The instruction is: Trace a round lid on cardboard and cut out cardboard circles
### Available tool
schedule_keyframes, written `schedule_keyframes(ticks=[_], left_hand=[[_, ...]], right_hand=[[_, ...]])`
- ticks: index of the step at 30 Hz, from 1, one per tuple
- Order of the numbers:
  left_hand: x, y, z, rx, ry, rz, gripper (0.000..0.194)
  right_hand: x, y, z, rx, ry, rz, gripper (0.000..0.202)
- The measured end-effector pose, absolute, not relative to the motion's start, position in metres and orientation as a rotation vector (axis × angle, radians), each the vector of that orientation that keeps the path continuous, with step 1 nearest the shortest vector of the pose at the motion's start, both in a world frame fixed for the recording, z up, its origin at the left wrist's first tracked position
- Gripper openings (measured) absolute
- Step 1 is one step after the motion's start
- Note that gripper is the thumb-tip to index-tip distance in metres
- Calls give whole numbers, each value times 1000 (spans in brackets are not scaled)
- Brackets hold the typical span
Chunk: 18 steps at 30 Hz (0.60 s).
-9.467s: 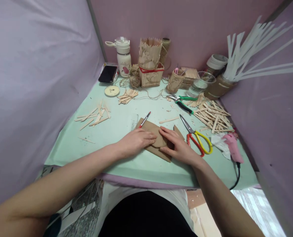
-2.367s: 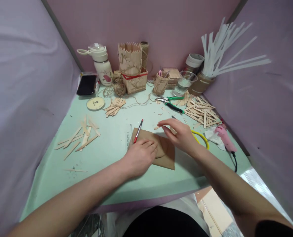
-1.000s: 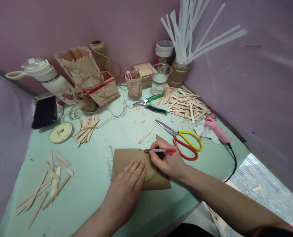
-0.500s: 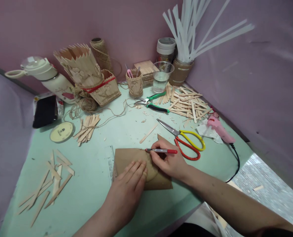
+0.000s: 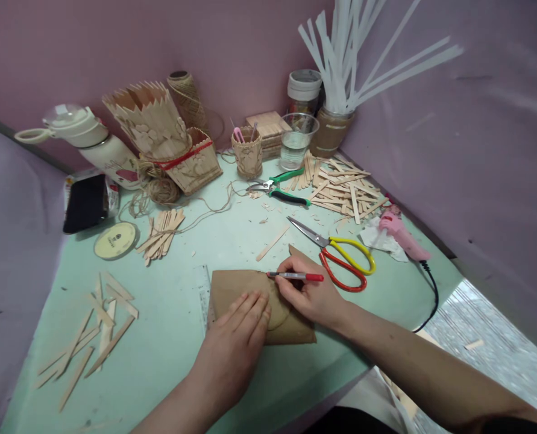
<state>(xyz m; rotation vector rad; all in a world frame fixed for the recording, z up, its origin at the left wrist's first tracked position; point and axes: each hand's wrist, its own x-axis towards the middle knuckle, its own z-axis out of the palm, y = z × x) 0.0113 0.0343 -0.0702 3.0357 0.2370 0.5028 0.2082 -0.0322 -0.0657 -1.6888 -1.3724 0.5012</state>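
Observation:
A sheet of brown cardboard (image 5: pixel 232 283) lies on the pale green table, near its front edge. Flat across it, fingers stretched out, presses my left hand (image 5: pixel 241 331). A rounded brown cardboard piece (image 5: pixel 278 313) rests on the sheet, partly hidden under that hand. My right hand (image 5: pixel 311 289) is closed around a red marker pen (image 5: pixel 302 276), whose tip points left and meets the sheet close to its upper edge. A clear ruler (image 5: pixel 204 292) sticks out at the sheet's left side. Just beyond my right hand lie scissors (image 5: pixel 347 259) with one red and one yellow handle.
Green-handled pruning shears (image 5: pixel 279 188) and a heap of wooden craft sticks (image 5: pixel 345 190) lie farther back. A pink glue gun (image 5: pixel 404 232) is at the right edge, a cup of water (image 5: pixel 295 147) at the back. Cut stick pieces (image 5: pixel 108 319) lie left.
The camera view has shifted very slightly. Both hands, the marker and the cardboard stay almost where they were.

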Motion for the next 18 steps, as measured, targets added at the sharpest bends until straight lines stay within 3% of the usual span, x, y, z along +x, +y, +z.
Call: schedule_keyframes(ticks=[18], left_hand=[[13, 37, -67, 3060, 174, 502, 35]], right_hand=[[204, -47, -62, -1692, -1431, 465, 4]])
